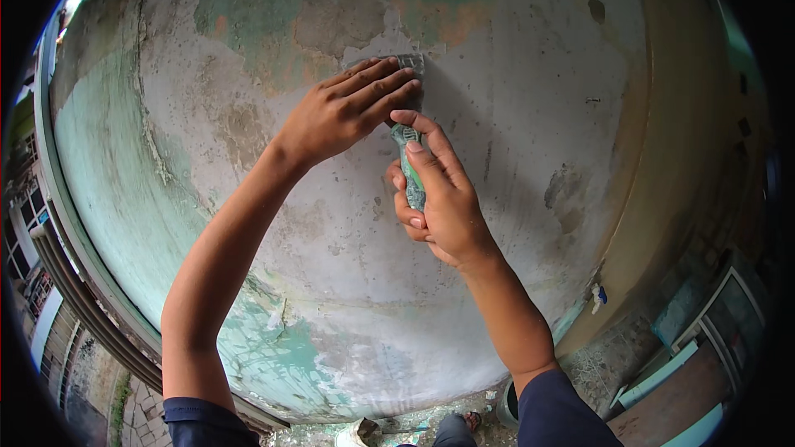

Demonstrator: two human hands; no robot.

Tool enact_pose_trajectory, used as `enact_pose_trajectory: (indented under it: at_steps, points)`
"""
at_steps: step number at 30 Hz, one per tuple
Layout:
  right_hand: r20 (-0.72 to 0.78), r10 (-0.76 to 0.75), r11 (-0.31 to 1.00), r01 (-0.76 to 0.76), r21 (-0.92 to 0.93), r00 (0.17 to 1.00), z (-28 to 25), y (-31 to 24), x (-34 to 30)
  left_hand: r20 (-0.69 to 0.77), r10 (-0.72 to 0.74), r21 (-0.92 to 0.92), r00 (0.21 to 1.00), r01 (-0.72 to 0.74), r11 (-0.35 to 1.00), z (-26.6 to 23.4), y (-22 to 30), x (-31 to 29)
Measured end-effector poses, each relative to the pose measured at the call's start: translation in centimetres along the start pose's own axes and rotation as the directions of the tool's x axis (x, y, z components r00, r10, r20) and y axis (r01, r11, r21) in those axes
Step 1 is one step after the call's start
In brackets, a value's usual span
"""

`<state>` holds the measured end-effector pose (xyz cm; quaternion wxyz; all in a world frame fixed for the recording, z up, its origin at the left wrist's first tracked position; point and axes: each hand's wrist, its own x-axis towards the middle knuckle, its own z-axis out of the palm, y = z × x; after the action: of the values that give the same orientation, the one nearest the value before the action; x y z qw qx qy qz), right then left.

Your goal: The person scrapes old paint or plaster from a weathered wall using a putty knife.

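Grey plaster and peeling green paint cover the wall [331, 223]; pipes [83, 308] flank it at left, a tap [598, 298] and panels [662, 372] at lower right. Against its upper middle sits the scraper [405, 136], blade partly hidden by the left hand [344, 112], fingers straight, nearly together; the right hand [443, 207] curls around the handle.

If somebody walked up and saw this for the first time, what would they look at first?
Probably the right hand in the middle, gripping a scraper by its greenish handle, with the left hand spread over the blade just above. Next might come the big patchy wall filling most of the view, with green paint along its left side. Low on the right, a small blue thing stands out.
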<state>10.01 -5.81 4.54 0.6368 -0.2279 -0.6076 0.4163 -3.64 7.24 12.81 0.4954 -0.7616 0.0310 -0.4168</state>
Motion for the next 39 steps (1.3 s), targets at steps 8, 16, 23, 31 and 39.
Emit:
enact_pose_trajectory:
  at_steps: [8,16,23,31,39]
  points:
    - [-0.016,0.029,0.997,-0.027,0.072,0.999,0.8,-0.3,1.6,-0.04,0.014,-0.046,0.999,-0.016,0.999,1.2,-1.9,0.1]
    - [-0.074,-0.19,0.982,0.19,-0.011,0.979,1.4,-3.8,5.2,-0.115,-0.008,0.075,0.993,0.017,0.997,0.7,-5.8,4.0]
    - [-0.076,-0.058,0.998,0.057,-0.023,0.995,0.6,-0.3,-0.1,-0.01,0.025,0.029,1.0,-0.025,0.999,0.4,-0.2,0.8]
    - [-0.074,-0.028,0.998,0.032,0.049,0.997,-0.2,-1.0,1.6,-0.044,0.002,0.04,0.999,0.0,0.999,2.0,-1.2,1.5]
    - [-0.074,-0.254,0.966,0.248,-0.074,0.964,0.9,-6.9,6.1,-0.14,0.007,0.19,0.99,0.02,0.982,0.0,-6.1,7.7]
